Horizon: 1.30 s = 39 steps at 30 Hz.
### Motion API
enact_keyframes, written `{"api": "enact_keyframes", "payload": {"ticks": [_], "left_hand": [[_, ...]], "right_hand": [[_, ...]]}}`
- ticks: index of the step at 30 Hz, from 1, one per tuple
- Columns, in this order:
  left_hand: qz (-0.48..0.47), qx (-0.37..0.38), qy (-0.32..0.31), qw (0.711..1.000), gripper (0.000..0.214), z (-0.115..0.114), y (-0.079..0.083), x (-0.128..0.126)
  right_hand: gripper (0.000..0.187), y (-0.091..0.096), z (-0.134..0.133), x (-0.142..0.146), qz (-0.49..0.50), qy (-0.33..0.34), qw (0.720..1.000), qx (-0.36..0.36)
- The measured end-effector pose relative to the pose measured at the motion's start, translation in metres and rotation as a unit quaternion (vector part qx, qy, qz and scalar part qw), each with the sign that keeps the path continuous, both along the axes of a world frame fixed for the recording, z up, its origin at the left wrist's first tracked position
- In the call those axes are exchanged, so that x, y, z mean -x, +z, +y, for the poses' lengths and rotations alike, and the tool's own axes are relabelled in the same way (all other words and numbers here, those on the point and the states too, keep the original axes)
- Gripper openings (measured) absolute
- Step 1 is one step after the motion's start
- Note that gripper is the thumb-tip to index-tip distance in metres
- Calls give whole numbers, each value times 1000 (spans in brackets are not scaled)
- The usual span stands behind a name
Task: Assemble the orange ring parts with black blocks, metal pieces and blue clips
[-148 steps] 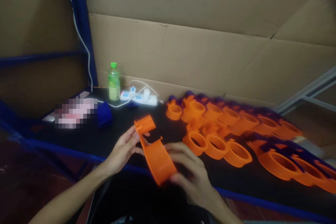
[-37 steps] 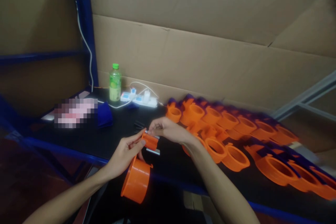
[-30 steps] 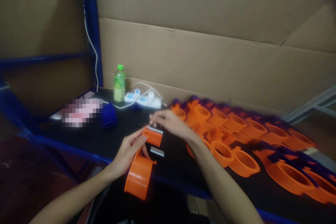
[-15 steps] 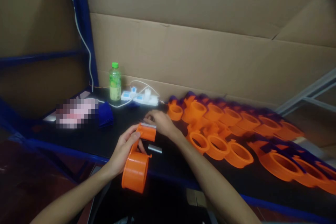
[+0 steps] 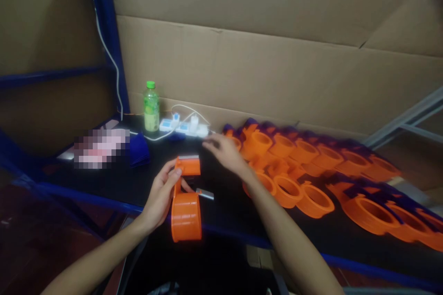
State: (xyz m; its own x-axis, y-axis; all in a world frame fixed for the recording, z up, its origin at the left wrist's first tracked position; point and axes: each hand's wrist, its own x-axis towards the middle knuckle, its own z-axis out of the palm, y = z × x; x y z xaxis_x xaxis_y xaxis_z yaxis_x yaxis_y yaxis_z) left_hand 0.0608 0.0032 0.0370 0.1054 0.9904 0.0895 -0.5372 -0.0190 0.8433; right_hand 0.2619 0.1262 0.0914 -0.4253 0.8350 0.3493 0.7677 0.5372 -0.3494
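Observation:
My left hand (image 5: pixel 162 191) is closed around the middle of an orange plastic tape dispenser (image 5: pixel 186 216), its round hub hanging below. A grey metal strip (image 5: pixel 188 157) lies along the dispenser's upper end. Another loose metal strip (image 5: pixel 205 194) rests on the black tabletop, just right of the dispenser. Beyond it, my right hand (image 5: pixel 224 151) is apart from the dispenser, fingers slightly spread, with nothing visible in them. It is close to the nearest of the orange dispensers (image 5: pixel 287 191) on the right; some of these have dark blue parts.
A green-capped bottle (image 5: pixel 151 109) and a white power strip (image 5: pixel 183 126) with cords stand at the back. A dark blue stack (image 5: pixel 139 150) lies left, beside a blurred-out pink patch (image 5: pixel 100 150). Cardboard walls (image 5: pixel 242 73) and a blue frame post (image 5: pixel 112 32) enclose the table.
My right hand has moved away from the dispenser's upper end, to the right and slightly up. The left hand has turned the dispenser more upright, its hub swinging right.

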Motion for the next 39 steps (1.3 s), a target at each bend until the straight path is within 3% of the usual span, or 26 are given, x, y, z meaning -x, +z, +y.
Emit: {"api": "enact_keyframes", "payload": {"ticks": [6,10,15,23,29,32,35,37,39], "left_hand": [[-9,-8,49,999,45,3,-5,-1],[-5,-12,55,998,44,4,-8,-1],[14,-18,38,999,44,4,-8,-1],[38,-28,23,999,38,5,-9,1],[-40,4,-2,999,32,4,-2,0],[-72,27,14,997,25,3,1,1],[-75,43,23,996,24,4,0,3],[-70,48,22,996,25,5,-2,5],[-71,45,22,996,27,6,-3,8]], "right_hand": [[30,26,-27,-4,177,149,973,-21],[26,25,-42,7,136,222,965,-28],[24,21,-52,19,63,257,961,-85],[26,21,-62,23,-5,245,957,-157],[26,21,-68,34,-81,242,941,-222],[24,26,-70,45,-68,266,927,-255],[24,39,-64,60,5,259,919,-297],[26,51,-48,73,67,217,935,-273],[34,58,-23,91,85,180,965,-171]]}}
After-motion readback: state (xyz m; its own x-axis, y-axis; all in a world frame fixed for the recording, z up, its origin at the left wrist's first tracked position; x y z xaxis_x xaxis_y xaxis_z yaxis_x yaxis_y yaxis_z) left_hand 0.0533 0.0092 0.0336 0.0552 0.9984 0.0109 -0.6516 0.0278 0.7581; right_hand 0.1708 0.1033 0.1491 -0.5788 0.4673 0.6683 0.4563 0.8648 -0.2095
